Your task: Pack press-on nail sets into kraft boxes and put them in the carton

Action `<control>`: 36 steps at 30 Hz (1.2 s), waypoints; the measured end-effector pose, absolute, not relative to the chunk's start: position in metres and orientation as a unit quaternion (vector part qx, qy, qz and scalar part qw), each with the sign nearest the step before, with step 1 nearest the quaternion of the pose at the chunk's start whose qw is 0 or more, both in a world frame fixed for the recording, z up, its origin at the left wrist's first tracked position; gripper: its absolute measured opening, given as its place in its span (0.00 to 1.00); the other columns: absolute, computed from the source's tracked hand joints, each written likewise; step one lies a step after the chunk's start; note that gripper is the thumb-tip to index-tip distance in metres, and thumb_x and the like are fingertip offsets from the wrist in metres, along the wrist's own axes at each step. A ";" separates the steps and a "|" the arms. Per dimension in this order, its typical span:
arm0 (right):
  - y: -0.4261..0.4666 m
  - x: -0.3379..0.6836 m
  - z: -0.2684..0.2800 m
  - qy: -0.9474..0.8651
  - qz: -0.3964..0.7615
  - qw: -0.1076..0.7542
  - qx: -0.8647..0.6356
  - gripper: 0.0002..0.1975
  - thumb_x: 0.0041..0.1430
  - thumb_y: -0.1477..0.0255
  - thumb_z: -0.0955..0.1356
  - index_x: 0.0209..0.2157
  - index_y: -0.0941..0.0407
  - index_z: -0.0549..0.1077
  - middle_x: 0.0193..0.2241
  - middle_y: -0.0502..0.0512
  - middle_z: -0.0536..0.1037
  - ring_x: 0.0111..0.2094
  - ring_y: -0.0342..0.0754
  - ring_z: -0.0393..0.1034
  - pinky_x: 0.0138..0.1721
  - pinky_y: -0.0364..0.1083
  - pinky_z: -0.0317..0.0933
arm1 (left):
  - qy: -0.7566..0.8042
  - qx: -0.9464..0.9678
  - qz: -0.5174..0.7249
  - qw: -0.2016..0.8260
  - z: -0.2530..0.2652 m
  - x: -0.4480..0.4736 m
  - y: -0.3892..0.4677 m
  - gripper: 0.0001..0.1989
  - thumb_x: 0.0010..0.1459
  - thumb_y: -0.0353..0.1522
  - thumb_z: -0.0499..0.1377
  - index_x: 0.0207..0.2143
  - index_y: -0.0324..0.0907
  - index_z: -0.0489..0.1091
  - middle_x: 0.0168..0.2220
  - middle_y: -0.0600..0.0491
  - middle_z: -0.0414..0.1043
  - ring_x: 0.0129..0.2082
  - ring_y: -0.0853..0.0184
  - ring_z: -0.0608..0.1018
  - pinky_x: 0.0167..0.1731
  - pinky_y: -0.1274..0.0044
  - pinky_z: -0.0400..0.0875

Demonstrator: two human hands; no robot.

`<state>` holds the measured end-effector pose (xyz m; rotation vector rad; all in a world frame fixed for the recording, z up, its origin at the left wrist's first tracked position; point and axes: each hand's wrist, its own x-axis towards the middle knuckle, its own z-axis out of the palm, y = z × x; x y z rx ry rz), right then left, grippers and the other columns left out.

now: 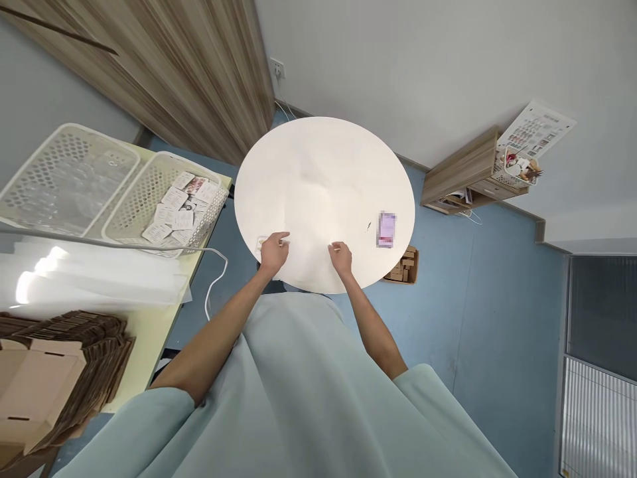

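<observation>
My left hand [275,253] is over the near left part of the round white table [318,153]. Its index finger stretches out to the right, apart from the thumb, and I see nothing I can name between them. Just left of it, partly covered by the hand, is a small pale card-like item [260,243] at the table's edge. Across a short gap, my right hand [341,257] has its fingers curled together, pointing left. Whatever may be in that pinch is too small to make out. A blurred purple phone-like thing [386,230] lies to its right, beside a tiny dark object [369,226].
On the yellow side table [134,345] at left are a basket [130,211] of printed cards, another basket [70,129] of clear items, plastic sheeting [109,275] and stacked flat cardboard boxes [44,385]. A carton [414,269] of small boxes sits on the floor at right.
</observation>
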<state>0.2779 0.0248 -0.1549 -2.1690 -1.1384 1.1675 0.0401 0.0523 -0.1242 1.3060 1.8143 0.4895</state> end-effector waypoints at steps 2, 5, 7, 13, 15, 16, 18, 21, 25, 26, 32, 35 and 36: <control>0.040 0.261 -0.142 -0.442 0.451 0.237 -0.739 0.13 0.71 0.60 0.69 0.48 0.53 0.79 0.52 0.59 0.85 0.50 0.50 0.81 0.55 0.47 0.71 | 0.692 0.557 0.217 0.404 -0.122 0.044 0.050 0.22 0.65 0.27 0.56 0.57 0.42 0.80 0.63 0.45 0.78 0.56 0.55 0.82 0.60 0.64 0.76; 0.065 0.231 -0.126 -0.458 0.479 0.229 -0.713 0.20 0.69 0.52 0.71 0.49 0.53 0.79 0.53 0.59 0.84 0.52 0.52 0.82 0.57 0.48 0.71 | 0.639 0.614 0.226 0.404 -0.115 0.055 0.045 0.23 0.64 0.26 0.54 0.55 0.43 0.82 0.63 0.47 0.79 0.58 0.54 0.82 0.60 0.64 0.76; 0.078 0.215 -0.119 -0.455 0.484 0.201 -0.720 0.23 0.66 0.52 0.74 0.52 0.53 0.77 0.54 0.59 0.84 0.52 0.54 0.81 0.56 0.50 0.71 | 0.606 0.644 0.213 0.415 -0.109 0.062 0.040 0.23 0.62 0.25 0.53 0.52 0.45 0.84 0.61 0.48 0.80 0.54 0.54 0.84 0.58 0.63 0.77; 0.095 0.207 -0.114 -0.481 0.444 0.137 -0.743 0.04 0.69 0.67 0.69 0.38 0.51 0.76 0.41 0.54 0.85 0.45 0.54 0.82 0.50 0.50 0.73 | 0.525 0.621 0.243 0.529 -0.099 0.069 0.029 0.16 0.60 0.30 0.54 0.38 0.48 0.83 0.53 0.51 0.84 0.52 0.55 0.84 0.55 0.64 0.78; 0.096 0.215 -0.113 -0.473 0.460 0.169 -0.732 0.07 0.71 0.69 0.66 0.37 0.51 0.75 0.40 0.52 0.85 0.42 0.51 0.82 0.48 0.48 0.74 | 0.552 0.551 0.276 0.562 -0.102 0.064 0.033 0.13 0.60 0.32 0.54 0.36 0.47 0.79 0.53 0.49 0.84 0.54 0.56 0.83 0.56 0.65 0.78; 0.095 0.220 -0.111 -0.462 0.478 0.195 -0.721 0.07 0.72 0.68 0.66 0.38 0.51 0.75 0.42 0.52 0.85 0.41 0.49 0.83 0.46 0.47 0.74 | 0.575 0.511 0.290 0.570 -0.105 0.061 0.037 0.12 0.61 0.34 0.54 0.38 0.46 0.78 0.54 0.48 0.83 0.55 0.56 0.82 0.56 0.64 0.79; 0.094 0.232 -0.105 -0.429 0.523 0.257 -0.690 0.07 0.73 0.66 0.66 0.41 0.52 0.75 0.44 0.53 0.86 0.40 0.48 0.84 0.43 0.46 0.75 | 0.621 0.432 0.306 0.578 -0.111 0.055 0.046 0.13 0.62 0.36 0.55 0.45 0.45 0.76 0.59 0.46 0.80 0.58 0.56 0.81 0.57 0.63 0.79; 0.089 0.251 -0.095 -0.372 0.569 0.350 -0.644 0.12 0.73 0.59 0.68 0.46 0.53 0.76 0.47 0.56 0.86 0.42 0.49 0.85 0.44 0.46 0.75 | 0.657 0.336 0.276 0.616 -0.120 0.052 0.060 0.22 0.64 0.42 0.59 0.58 0.45 0.71 0.70 0.41 0.70 0.65 0.54 0.77 0.59 0.63 0.77; 0.079 0.277 -0.093 -0.307 0.563 0.419 -0.643 0.17 0.70 0.55 0.72 0.47 0.54 0.79 0.49 0.60 0.86 0.46 0.53 0.85 0.48 0.50 0.76 | 0.621 0.289 0.193 0.702 -0.125 0.060 0.069 0.34 0.65 0.55 0.61 0.63 0.43 0.69 0.69 0.35 0.69 0.64 0.51 0.78 0.56 0.64 0.79; 0.076 0.283 -0.096 -0.290 0.560 0.426 -0.649 0.17 0.69 0.55 0.72 0.47 0.54 0.79 0.50 0.61 0.86 0.47 0.53 0.85 0.49 0.50 0.76 | 0.605 0.286 0.177 0.722 -0.125 0.063 0.070 0.35 0.64 0.58 0.62 0.61 0.42 0.72 0.66 0.34 0.73 0.63 0.50 0.79 0.54 0.64 0.80; 0.066 0.309 -0.125 -0.199 0.551 0.439 -0.682 0.15 0.67 0.58 0.75 0.45 0.55 0.79 0.51 0.63 0.86 0.49 0.55 0.85 0.52 0.53 0.77 | 0.577 0.258 0.199 0.749 -0.129 0.073 0.075 0.28 0.48 0.49 0.76 0.45 0.41 0.79 0.50 0.41 0.84 0.51 0.54 0.84 0.52 0.65 0.80; 0.063 0.312 -0.137 -0.173 0.546 0.445 -0.688 0.13 0.66 0.61 0.76 0.43 0.56 0.80 0.49 0.63 0.86 0.48 0.54 0.85 0.54 0.54 0.77 | 0.634 0.283 0.215 0.687 -0.136 0.065 0.078 0.27 0.47 0.44 0.76 0.46 0.41 0.79 0.47 0.43 0.84 0.48 0.54 0.85 0.52 0.64 0.80; 0.062 0.312 -0.141 -0.169 0.548 0.445 -0.688 0.13 0.65 0.62 0.76 0.43 0.56 0.80 0.49 0.62 0.86 0.47 0.53 0.84 0.54 0.54 0.77 | 0.649 0.296 0.211 0.668 -0.138 0.062 0.079 0.26 0.47 0.43 0.76 0.46 0.40 0.79 0.46 0.43 0.84 0.47 0.55 0.85 0.51 0.64 0.79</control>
